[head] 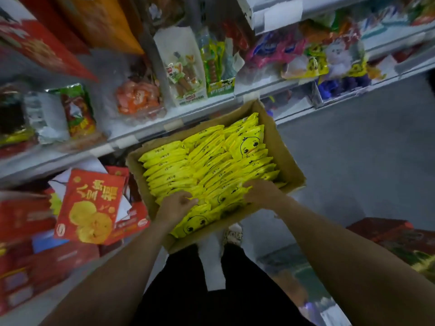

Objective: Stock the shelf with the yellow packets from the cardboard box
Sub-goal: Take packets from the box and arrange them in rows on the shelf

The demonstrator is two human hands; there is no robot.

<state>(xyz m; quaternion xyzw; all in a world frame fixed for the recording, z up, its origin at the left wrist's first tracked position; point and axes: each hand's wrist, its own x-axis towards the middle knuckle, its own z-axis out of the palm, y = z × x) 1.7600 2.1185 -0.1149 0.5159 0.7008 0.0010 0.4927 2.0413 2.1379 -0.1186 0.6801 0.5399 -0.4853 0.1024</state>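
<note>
hands (pixel 175 204) gripping yellow packets (pixel 207 165), cardboard box (pixel 286 147)

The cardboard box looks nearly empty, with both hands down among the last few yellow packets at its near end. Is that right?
Not quite. The head view shows the cardboard box packed almost full, with rows of yellow packets filling it from end to end. The rest holds: the left hand and the right hand are both down among the packets at the near end.
</note>
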